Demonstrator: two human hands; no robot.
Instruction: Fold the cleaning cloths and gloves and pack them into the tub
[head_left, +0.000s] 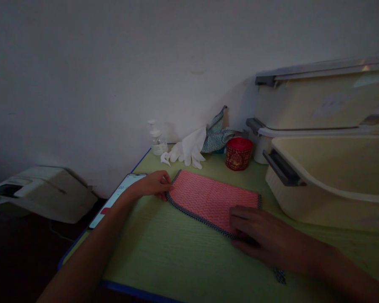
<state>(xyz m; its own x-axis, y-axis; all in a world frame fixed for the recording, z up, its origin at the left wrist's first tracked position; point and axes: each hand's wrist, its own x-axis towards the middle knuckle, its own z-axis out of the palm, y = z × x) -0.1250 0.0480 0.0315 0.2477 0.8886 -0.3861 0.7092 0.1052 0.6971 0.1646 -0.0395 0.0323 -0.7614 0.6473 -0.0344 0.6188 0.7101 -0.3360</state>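
Observation:
A pink textured cloth (pixel 205 195) with a black-and-white checked border lies folded on the table. My left hand (pixel 154 184) pinches its left corner between thumb and fingers. Over the lower right part of the cloth, my right hand (pixel 265 235) is closed with bent fingers around the edge; its fingertips are partly in shadow. A short piece of checked border (pixel 280 275) sticks out below my right hand. The palm side of that hand and the cloth under it are hidden.
A phone (pixel 123 191) lies at the table's left edge. Along the wall are a pump bottle (pixel 158 144), white gloves (pixel 189 147), a blue-green cloth (pixel 215 136) and a red canister (pixel 239 155). Cream storage boxes (pixel 309 210) fill the right side.

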